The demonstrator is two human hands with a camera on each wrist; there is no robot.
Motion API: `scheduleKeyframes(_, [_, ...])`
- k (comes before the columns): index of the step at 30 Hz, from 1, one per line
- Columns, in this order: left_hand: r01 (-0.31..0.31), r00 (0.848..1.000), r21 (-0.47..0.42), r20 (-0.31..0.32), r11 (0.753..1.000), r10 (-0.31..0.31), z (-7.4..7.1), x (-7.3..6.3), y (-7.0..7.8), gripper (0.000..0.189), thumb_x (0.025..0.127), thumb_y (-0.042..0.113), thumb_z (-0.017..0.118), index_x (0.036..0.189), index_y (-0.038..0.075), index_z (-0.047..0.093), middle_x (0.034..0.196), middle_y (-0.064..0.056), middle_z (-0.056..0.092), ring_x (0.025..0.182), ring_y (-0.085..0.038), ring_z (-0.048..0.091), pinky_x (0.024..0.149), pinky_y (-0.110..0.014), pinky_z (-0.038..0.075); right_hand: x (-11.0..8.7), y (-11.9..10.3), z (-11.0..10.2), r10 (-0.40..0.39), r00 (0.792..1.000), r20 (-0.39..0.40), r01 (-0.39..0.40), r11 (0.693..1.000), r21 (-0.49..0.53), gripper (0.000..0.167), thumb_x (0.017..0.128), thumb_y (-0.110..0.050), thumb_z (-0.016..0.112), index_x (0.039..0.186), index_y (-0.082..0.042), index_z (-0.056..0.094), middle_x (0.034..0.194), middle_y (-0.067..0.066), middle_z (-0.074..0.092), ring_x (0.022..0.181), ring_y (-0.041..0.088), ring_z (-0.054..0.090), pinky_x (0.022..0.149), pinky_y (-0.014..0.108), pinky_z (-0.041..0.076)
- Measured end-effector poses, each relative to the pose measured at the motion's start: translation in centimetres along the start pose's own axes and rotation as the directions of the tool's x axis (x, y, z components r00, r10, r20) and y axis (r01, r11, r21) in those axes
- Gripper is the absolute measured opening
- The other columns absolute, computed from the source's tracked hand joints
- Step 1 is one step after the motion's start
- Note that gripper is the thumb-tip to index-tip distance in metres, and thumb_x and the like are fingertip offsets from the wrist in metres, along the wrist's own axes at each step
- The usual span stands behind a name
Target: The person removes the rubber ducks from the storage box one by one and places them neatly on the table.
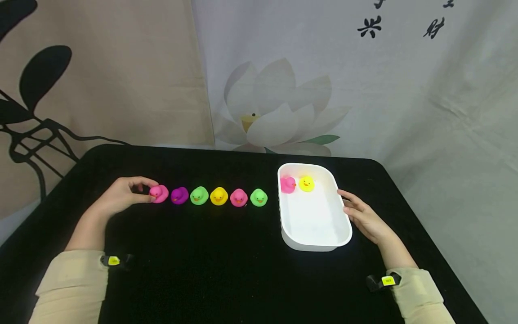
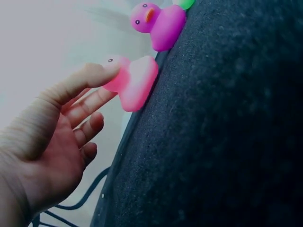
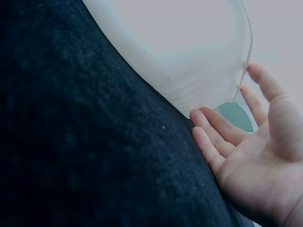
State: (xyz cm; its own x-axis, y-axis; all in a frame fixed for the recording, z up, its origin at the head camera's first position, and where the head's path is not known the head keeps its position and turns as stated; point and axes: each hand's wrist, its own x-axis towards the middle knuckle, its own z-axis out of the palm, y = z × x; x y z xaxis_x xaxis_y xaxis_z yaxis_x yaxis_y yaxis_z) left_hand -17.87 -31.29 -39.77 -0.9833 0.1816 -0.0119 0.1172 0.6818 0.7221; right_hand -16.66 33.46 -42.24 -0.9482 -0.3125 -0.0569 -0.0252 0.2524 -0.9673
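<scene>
My left hand (image 1: 121, 194) pinches a pink rubber duck (image 1: 160, 194) between thumb and fingers at the left end of a row. In the left wrist view, the thumb covers part of this duck's (image 2: 137, 85) head. Rightward from it stand a purple duck (image 1: 180, 195), a green duck (image 1: 199, 195), a yellow duck (image 1: 219, 196), another pink duck (image 1: 238, 197) and another green duck (image 1: 258, 197). Extended fingertips of my right hand (image 1: 366, 219) touch the right side of a white plastic tray (image 1: 315, 220). Inside its far end sit a pink duck (image 1: 288, 185) and a yellow duck (image 1: 306, 183).
A black cloth-covered table (image 1: 194, 270) carries everything. Behind it hangs a pale printed curtain (image 1: 162, 81) with a lotus and dark leaves, close to the table's far edge. The tray stands just right of the row.
</scene>
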Motion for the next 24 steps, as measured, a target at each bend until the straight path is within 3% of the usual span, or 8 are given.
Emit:
scheduleKeyframes(7, [0.001, 1.000, 0.007, 0.019, 1.000, -0.001, 0.06, 0.14, 0.06, 0.043, 0.086, 0.026, 0.071, 0.122, 0.007, 0.060, 0.111, -0.017, 0.047, 0.099, -0.030, 0.041, 0.071, -0.040, 0.040, 0.04, -0.02, -0.05, 0.001, 1.000, -0.003, -0.001, 1.000, -0.002, 0.059, 0.099, -0.021, 0.054, 0.150, -0.010, 0.026, 0.148, 0.026, 0.028, 0.122, 0.020, 0.048, 0.094, 0.024, 0.040])
scheduleKeyframes(19, [0.016, 0.998, -0.019, 0.061, 1.000, -0.014, 0.01, 0.08, 0.14, 0.043, 0.087, 0.024, 0.070, 0.124, 0.007, 0.057, 0.117, -0.020, 0.044, 0.105, -0.034, 0.039, 0.072, -0.042, 0.040, 0.04, 0.17, -0.14, -0.001, 1.000, -0.003, 0.001, 1.000, 0.006, 0.059, 0.098, -0.021, 0.054, 0.150, -0.011, 0.027, 0.148, 0.024, 0.029, 0.119, 0.014, 0.051, 0.093, 0.024, 0.042])
scheduleKeyframes(24, [0.005, 0.999, -0.006, 0.048, 1.000, -0.004, -0.15, 0.07, 0.74, 0.046, 0.087, 0.027, 0.071, 0.126, 0.008, 0.055, 0.121, -0.020, 0.044, 0.107, -0.035, 0.038, 0.073, -0.043, 0.041, 0.04, 0.16, -0.16, -0.002, 1.000, -0.003, 0.002, 1.000, 0.013, 0.059, 0.098, -0.021, 0.054, 0.150, -0.011, 0.027, 0.148, 0.023, 0.029, 0.118, 0.013, 0.051, 0.093, 0.023, 0.042])
